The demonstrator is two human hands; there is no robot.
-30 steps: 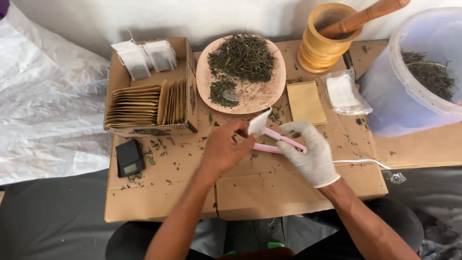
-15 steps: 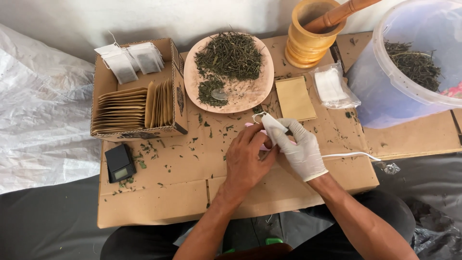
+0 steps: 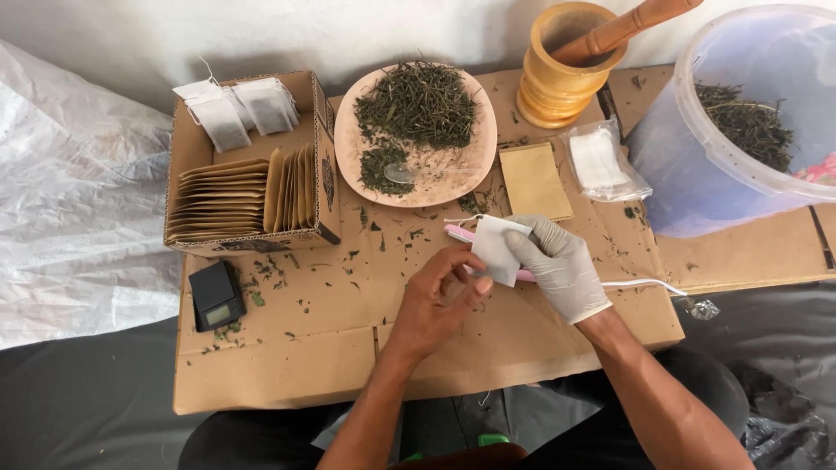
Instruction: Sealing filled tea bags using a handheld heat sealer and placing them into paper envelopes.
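My bare left hand [image 3: 435, 300] pinches the lower left edge of a white tea bag [image 3: 495, 246] with thumb and forefinger. My gloved right hand [image 3: 562, 265] grips a slim pink heat sealer [image 3: 458, 232], and its fingertips rest on the bag's right edge. The bag lies across the sealer, over the brown cardboard work surface [image 3: 313, 348]. From under the glove a white cable [image 3: 644, 282] runs off to the right.
A cardboard box [image 3: 324, 187] at the left holds brown sachets and filled tea bags. Behind are a plate of dried herb [image 3: 418, 130], a wooden mortar with pestle [image 3: 566, 61], a brown sachet [image 3: 533, 178], a plastic packet [image 3: 601, 157] and a tub of herb [image 3: 749, 113]. A small black scale [image 3: 216, 294] sits left.
The tea bag has turned flat across the sealer. My left hand has drawn back toward me to the bag's lower edge. My right hand holds the sealer in much the same place.
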